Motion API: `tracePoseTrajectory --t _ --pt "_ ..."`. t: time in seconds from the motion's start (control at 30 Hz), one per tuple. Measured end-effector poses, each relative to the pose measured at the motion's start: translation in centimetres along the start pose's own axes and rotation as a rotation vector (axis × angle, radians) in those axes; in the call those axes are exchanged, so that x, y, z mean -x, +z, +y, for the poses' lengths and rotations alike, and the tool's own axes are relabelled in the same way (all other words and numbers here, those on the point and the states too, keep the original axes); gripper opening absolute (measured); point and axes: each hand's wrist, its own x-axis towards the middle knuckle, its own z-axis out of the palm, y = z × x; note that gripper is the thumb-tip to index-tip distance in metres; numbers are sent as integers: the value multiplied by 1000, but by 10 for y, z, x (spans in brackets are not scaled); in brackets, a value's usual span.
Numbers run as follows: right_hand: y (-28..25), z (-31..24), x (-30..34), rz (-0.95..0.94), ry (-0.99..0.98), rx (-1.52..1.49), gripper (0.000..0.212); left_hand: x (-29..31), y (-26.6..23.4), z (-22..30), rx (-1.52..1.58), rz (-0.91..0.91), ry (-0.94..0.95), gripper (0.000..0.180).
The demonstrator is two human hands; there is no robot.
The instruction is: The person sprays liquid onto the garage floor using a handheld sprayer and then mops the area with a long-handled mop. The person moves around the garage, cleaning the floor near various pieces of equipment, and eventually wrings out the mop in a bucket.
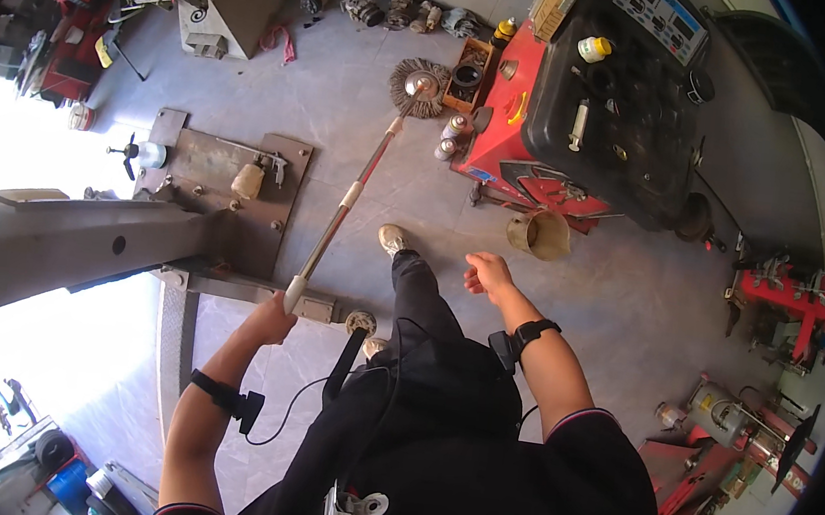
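Observation:
My left hand point(270, 320) is closed around the white grip at the near end of a mop's long pole point(344, 208). The pole slants away and to the right. Its round, grey, stringy mop head point(418, 88) lies on the floor beside a wooden box point(465, 99). My right hand point(489, 275) hangs free in front of my body. Its fingers are loosely curled and slightly apart, with nothing visible in them. Nearest to it on the floor is a beige bucket point(540, 234).
A red machine with a black top point(604, 107) stands at the right, with spray cans point(450, 138) by its corner. A steel post point(62, 241) rises at the left from a bolted base plate point(267, 202) bearing an air gun. Metal parts point(399, 7) line the far wall.

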Motion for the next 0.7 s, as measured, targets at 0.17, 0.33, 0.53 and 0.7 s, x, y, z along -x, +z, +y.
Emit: tracePoseTrajectory --t 0.17,0.33,0.53,0.7 --pt "19 -11 2 -36 -38 36 29 20 51 -48 -77 10 -28 43" --pt "39 -8 11 -72 -45 60 28 82 102 -122 45 7 -132 45" --pt "71 7 21 -155 -39 176 27 211 184 -173 214 -49 -370 39" --pt "79 6 20 -178 -28 228 26 229 365 -288 449 117 -169 29"
